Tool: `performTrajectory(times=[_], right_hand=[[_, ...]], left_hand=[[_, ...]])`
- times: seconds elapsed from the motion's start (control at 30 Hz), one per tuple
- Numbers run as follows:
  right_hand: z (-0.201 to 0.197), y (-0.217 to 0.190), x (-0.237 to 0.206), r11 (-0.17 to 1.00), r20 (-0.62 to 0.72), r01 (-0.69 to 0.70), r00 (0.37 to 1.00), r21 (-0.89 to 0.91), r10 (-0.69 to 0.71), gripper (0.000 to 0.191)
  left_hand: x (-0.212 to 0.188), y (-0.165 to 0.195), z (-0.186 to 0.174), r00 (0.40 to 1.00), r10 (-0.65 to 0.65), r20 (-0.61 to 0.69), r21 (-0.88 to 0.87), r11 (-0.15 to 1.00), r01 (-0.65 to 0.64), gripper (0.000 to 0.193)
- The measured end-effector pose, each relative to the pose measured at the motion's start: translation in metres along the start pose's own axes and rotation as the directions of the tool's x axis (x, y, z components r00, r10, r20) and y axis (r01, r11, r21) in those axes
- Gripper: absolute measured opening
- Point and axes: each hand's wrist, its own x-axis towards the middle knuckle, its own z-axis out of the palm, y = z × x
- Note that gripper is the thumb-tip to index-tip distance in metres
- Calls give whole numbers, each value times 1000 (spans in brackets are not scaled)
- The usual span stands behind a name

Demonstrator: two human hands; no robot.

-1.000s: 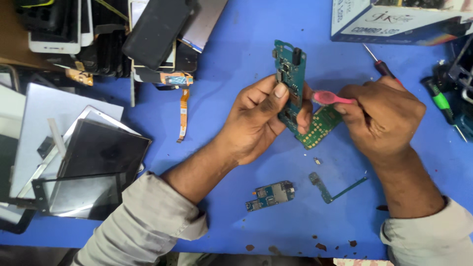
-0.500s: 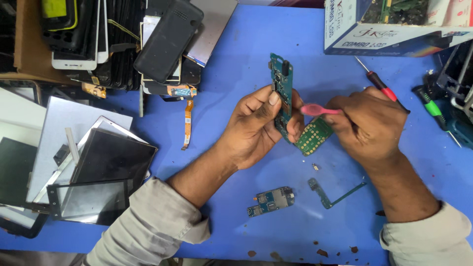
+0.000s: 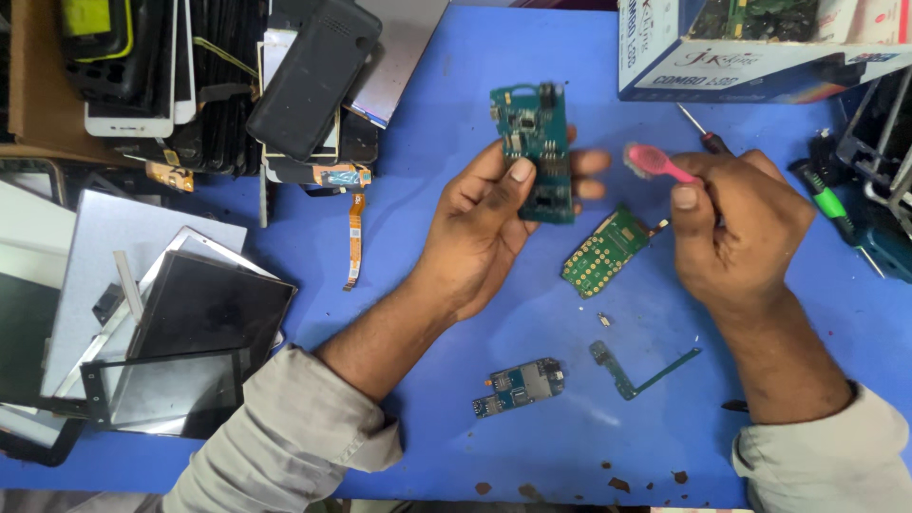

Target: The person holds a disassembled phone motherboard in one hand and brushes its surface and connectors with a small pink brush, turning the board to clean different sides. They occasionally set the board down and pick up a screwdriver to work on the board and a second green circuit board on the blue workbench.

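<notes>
My left hand [image 3: 494, 214] holds a long teal circuit board [image 3: 534, 152] upright above the blue table [image 3: 456, 114], thumb on its face and fingers behind it. My right hand [image 3: 736, 223] is closed around a pink brush [image 3: 655, 163], whose head sits just right of the board, a small gap apart. Below the two hands a green keypad board [image 3: 604, 251] lies flat on the table.
A small blue board [image 3: 519, 387] and a thin L-shaped green strip [image 3: 641, 370] lie near the front. Stacked phones and screens [image 3: 171, 313] crowd the left; a black handset [image 3: 313, 76] tops the back pile. A cardboard box [image 3: 760, 47] and screwdrivers [image 3: 825, 199] stand at right.
Both hands rose and drew apart. The green keypad board, earlier up at my hands, now lies on the table, and the pink brush has come off the boards.
</notes>
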Motion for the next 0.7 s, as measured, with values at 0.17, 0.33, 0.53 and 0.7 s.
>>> performTrajectory(times=[0.17,0.33,0.53,0.7], right_hand=[[9,-3,1,999,147,34,989,-22,-31,22],[14,4,-2,994,202,104,975,-42,-94,17],[17,7,-6,991,215,123,970,-43,-111,19],[14,10,-4,988,213,124,972,-93,-102,20]], left_hand=[[-2,2,-2,996,40,75,-54,998,-36,50],[-2,-6,-11,991,44,123,-122,992,-29,53],[-4,-12,-18,991,53,123,-79,996,-43,54],[-5,-16,-17,993,45,108,-44,998,-41,57]])
